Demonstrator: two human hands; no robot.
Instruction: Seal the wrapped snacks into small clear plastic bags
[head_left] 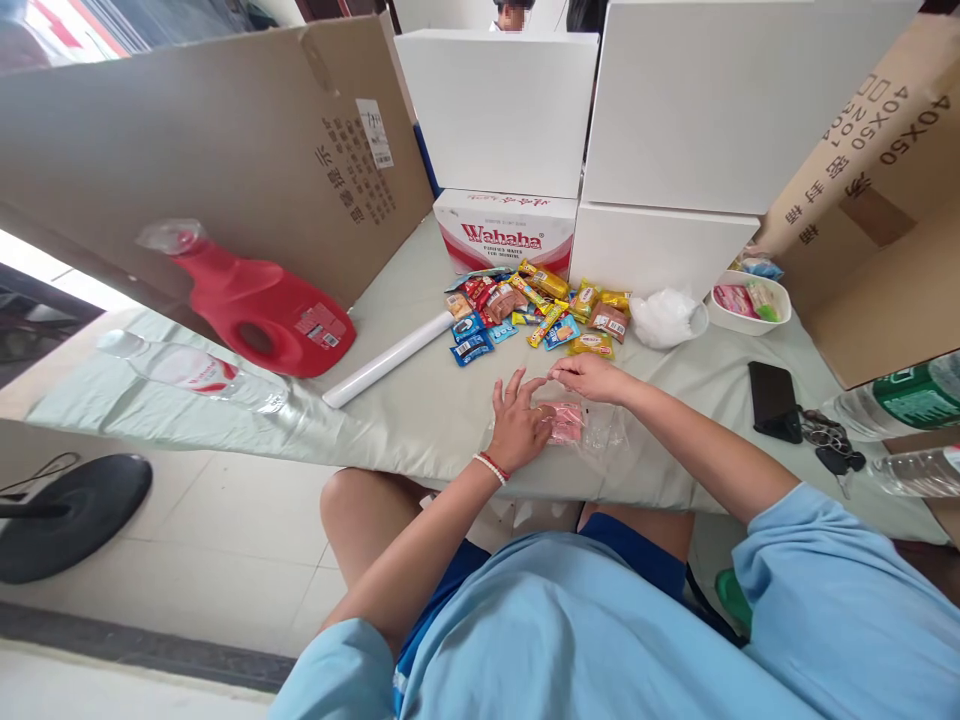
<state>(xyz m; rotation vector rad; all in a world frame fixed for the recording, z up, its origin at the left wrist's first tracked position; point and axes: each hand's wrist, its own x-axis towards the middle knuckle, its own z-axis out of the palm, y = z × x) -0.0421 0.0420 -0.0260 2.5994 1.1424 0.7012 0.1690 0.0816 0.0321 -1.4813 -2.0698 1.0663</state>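
1. Pinching: right hand holds its fingers narrow, tips together, right at the left index tip. Cannot tell whether anything thin is caught between them.
2. Left hand, palm down, fingers spread wide; thumb side overlaps the edge of the pink packet. Cannot tell how firmly it presses.
3. Pink packet lies flat on the counter, near the front edge, just below both hands. Clear bag spreads around it, mostly to its right, crumpled.
4. Bracelets, red and white, on the left wrist.
5. Snack heap beyond the hands: blue, yellow, red and brown wrappers, jumbled, in front of the Wahaha box.
6. White roll lies slantwise left of the heap, its far end close to the wrappers.
7. Farther left: red jug and a clear bottle, near each other.
8. Right of the heap: white bag, bunched up, then a white tub with pink and green packets inside.
9. Right side, nearer: black phone, keys just beside it, two more bottles beyond at the edge of view.
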